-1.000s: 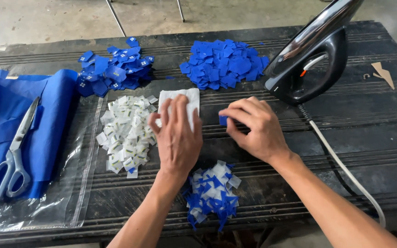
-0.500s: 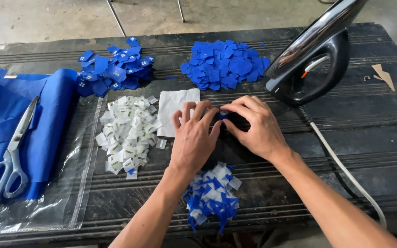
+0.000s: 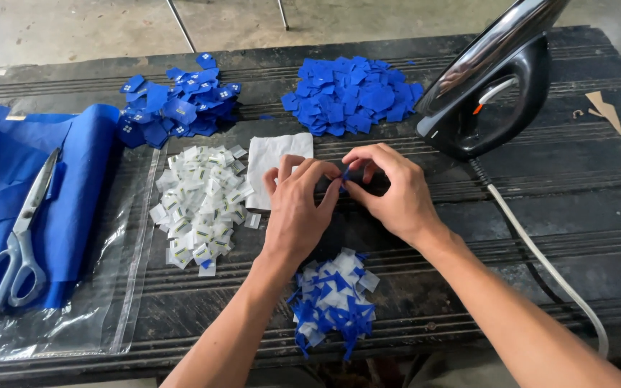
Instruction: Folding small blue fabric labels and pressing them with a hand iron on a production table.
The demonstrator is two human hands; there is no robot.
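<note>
Your left hand (image 3: pixel 297 208) and right hand (image 3: pixel 389 190) are meeting over the middle of the dark bench (image 3: pixel 583 187), fingers pressed together and pinching a small blue patch (image 3: pixel 344 178) between both hands. A white cloth square (image 3: pixel 271 154) is lying just left of your left hand. An iron (image 3: pixel 490 90) is standing to the right. Scissors (image 3: pixel 16 237) are resting on blue fabric (image 3: pixel 73 187) far left.

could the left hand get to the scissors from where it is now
Probably yes. The scissors lie uncovered on the blue cloth at the table's left side, and only the flat pile of white tags sits between them and the left hand, which is busy with a small blue piece.
</note>
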